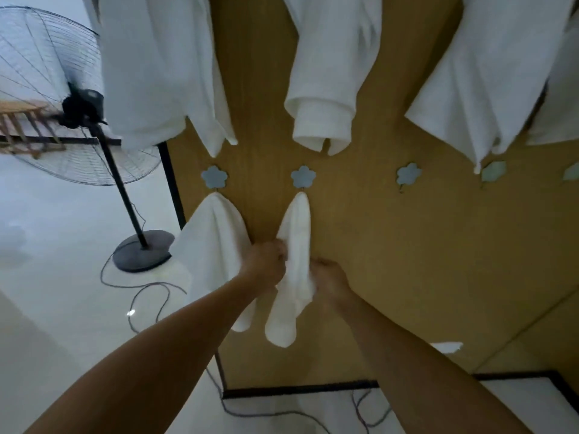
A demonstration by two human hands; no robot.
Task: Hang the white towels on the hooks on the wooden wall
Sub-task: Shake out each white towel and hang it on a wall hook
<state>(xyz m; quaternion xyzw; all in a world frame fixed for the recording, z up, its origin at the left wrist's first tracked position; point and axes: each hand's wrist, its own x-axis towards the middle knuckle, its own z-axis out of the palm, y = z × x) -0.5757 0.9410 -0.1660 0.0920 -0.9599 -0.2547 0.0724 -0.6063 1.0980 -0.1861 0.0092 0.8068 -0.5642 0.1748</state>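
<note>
A wooden wall [391,261] carries a lower row of blue flower-shaped hooks. A white towel [213,242] hangs from the leftmost hook [214,177]. A second white towel [296,270] hangs from the hook beside it [303,176]. My left hand [266,261] grips this second towel's left edge. My right hand [329,280] holds its right side, against the wall. The third hook [408,174] is bare, and so is the fourth hook [493,171]. Larger white towels [326,73] hang in a row above.
A black standing fan [78,101] stands on the pale floor to the left, its round base [142,255] close to the wall's edge and its cable [138,296] looping across the floor. A wooden rack [22,126] shows behind the fan.
</note>
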